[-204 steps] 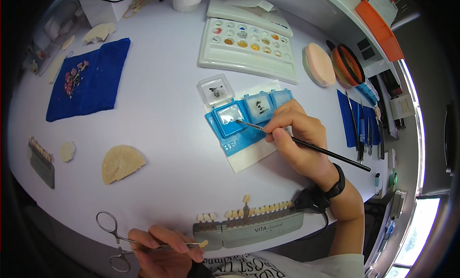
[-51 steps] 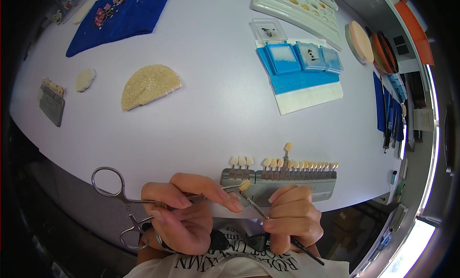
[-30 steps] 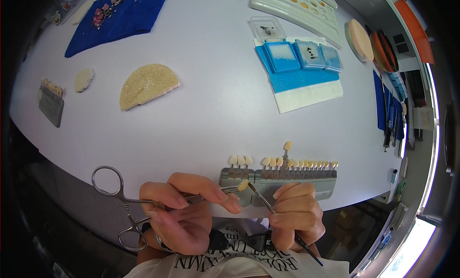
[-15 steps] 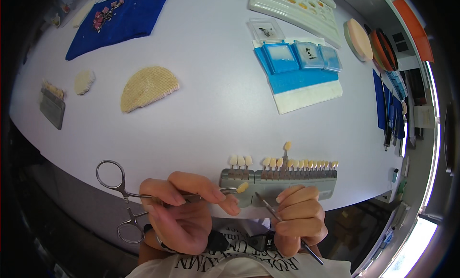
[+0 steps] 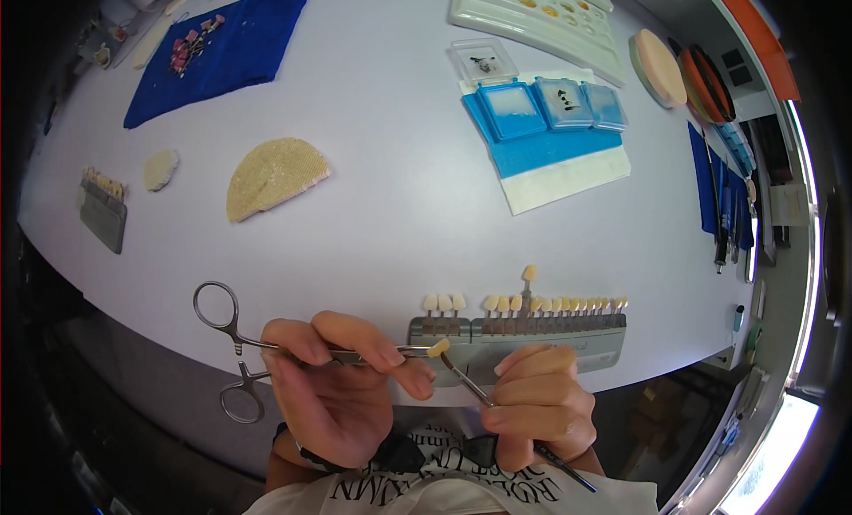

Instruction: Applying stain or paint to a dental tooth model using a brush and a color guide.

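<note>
My left hand (image 5: 333, 386) grips metal forceps (image 5: 240, 346) with ring handles, whose tips clamp a small cream tooth piece (image 5: 438, 347). In my right hand (image 5: 540, 407) I hold a thin dark brush (image 5: 497, 407) like a pen, its tip touching the tooth piece. Both hands hover at the near table edge, just in front of a grey tooth shade guide (image 5: 524, 324) with a row of tooth tabs, one tab raised above the others.
A blue pad (image 5: 541, 151) with small blue lidded dishes lies at centre right, a white paint palette (image 5: 532, 13) beyond it. A round beige mesh pad (image 5: 271, 173), a second shade guide (image 5: 102, 213) and a blue cloth (image 5: 226, 44) lie to the left. Tools lie on the right.
Earlier my right hand worked the brush at the blue dishes; it has since come back to the tooth piece. Over the last second both hands barely move, the brush tip staying at the tooth.
</note>
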Action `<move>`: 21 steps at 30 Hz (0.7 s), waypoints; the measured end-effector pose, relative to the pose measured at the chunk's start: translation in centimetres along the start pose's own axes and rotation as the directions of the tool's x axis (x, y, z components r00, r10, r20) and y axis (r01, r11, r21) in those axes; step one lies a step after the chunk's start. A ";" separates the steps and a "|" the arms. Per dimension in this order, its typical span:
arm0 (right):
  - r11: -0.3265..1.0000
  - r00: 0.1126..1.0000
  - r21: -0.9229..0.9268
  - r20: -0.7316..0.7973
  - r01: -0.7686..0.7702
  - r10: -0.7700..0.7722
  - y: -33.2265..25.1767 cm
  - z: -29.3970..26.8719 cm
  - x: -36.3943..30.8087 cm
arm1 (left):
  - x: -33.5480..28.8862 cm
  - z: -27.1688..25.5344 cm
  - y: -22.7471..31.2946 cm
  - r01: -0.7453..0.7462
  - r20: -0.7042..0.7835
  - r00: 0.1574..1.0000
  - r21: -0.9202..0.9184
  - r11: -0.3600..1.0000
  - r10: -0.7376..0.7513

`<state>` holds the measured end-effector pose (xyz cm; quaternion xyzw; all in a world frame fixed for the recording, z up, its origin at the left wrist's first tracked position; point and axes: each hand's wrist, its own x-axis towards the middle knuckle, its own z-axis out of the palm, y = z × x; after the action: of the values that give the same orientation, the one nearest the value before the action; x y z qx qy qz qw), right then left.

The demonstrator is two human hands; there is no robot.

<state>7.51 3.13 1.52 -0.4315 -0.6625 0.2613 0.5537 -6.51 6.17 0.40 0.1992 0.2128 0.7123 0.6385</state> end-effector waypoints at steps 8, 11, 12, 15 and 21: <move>1.000 1.000 -0.009 -0.011 0.019 -0.019 0.0 0.1 -0.1 | 0.0 -0.1 0.0 -0.017 0.037 0.999 0.008 1.000 0.017; 1.000 1.000 -0.013 -0.016 0.026 -0.026 0.0 0.2 -0.2 | 0.0 -0.1 0.0 -0.014 0.044 0.999 0.010 1.000 0.013; 1.000 0.999 -0.022 -0.028 0.018 -0.019 0.0 0.2 -0.2 | 0.0 -0.1 0.0 -0.012 0.051 0.999 0.014 1.000 0.011; 0.999 0.998 -0.040 -0.069 0.005 -0.008 0.0 0.3 -0.2 | -0.1 0.0 0.0 -0.017 0.018 1.000 0.006 1.000 0.017; 0.998 0.997 -0.055 -0.078 0.002 -0.006 0.0 0.4 -0.2 | -0.1 0.1 -0.1 -0.026 -0.003 1.000 -0.005 1.000 0.026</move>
<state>7.09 3.05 1.31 -0.4552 -0.6481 0.2247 0.5677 -6.35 6.05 0.47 0.1993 0.2092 0.7213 0.6295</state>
